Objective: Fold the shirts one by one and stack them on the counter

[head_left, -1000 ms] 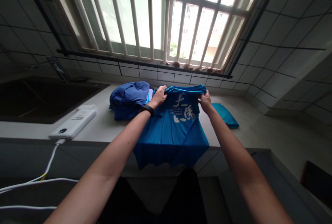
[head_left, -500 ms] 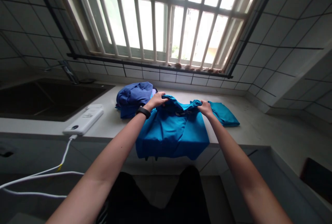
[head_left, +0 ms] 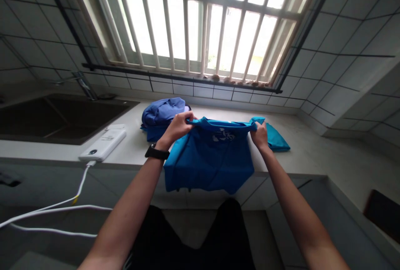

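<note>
1. My blue T-shirt [head_left: 209, 157] hangs at 12 o'clock, held up by its top edge, with its lower half over the front edge of the desk [head_left: 312, 149]. White lettering [head_left: 222, 136] shows near that top edge.
2. The shirt is spread open, and I can see no fold in it. A dark blue pile [head_left: 162, 113] at the shirt's 10 o'clock and a teal bundle [head_left: 276, 138] at its 2 o'clock lie folded, so those two look done. As far as I can see, this shirt is the one left in my hands.
3. My left hand [head_left: 176, 127] is clamped on the edge at the shirt's 11 o'clock, fingers closed on the cloth. My right hand [head_left: 259, 135] is clamped the same way at its 1 o'clock.
4. Both forearms reach forward and inward from my 7 and 5 o'clock, wrists raised, holding the edge taut between them. A black watch [head_left: 157, 152] sits on my left wrist.
5. Farther out at 10 o'clock, a white power bank [head_left: 103, 145] lies near the desk's edge with a white cable [head_left: 79, 193] trailing down, and a dark sink [head_left: 56, 118] lies beyond it.
</note>
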`<state>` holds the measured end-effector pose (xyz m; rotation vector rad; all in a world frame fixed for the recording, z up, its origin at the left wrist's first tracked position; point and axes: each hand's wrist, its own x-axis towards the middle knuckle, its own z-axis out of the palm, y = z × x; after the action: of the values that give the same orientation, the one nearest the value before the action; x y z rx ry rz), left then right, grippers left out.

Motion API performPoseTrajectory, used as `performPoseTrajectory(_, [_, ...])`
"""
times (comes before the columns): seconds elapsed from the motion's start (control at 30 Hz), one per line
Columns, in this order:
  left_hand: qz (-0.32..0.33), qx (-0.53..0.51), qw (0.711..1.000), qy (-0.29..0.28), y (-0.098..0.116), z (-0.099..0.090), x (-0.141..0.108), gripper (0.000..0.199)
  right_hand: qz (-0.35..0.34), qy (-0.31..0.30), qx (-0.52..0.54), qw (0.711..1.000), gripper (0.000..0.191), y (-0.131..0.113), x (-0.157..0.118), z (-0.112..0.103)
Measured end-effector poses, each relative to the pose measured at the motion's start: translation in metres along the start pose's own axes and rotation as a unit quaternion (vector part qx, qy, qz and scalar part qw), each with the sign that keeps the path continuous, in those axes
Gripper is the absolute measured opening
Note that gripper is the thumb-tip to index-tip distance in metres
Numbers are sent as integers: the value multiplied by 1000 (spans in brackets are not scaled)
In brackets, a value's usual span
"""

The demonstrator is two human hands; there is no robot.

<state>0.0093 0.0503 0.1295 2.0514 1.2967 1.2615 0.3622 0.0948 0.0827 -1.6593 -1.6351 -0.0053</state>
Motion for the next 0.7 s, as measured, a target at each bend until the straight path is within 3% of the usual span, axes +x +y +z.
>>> performPoseTrajectory(0.1, [10, 63, 996, -62, -3, -1, -49, 6, -34, -25, -69, 997, 21, 15, -33, -22])
performPoseTrajectory(0.2, [-3, 124, 985, -116, -13, 5, -92, 4, -50, -119, -81, 988, 23, 33, -69, -41])
performPoseTrajectory(0.33, [11, 187, 969, -164, -29, 23, -121, 12, -14, -211, -55, 976, 13, 40, -108, -46])
performPoseTrajectory(0.5, [27, 265, 942, -202, -46, 46, -123, 32, -43, -254, 63, 964, 35, 16, -136, -26])
performPoseTrajectory(0.7, [55, 291, 927, -231, -62, 69, -83, 43, -139, -271, -140, 942, 36, 10, -115, 1])
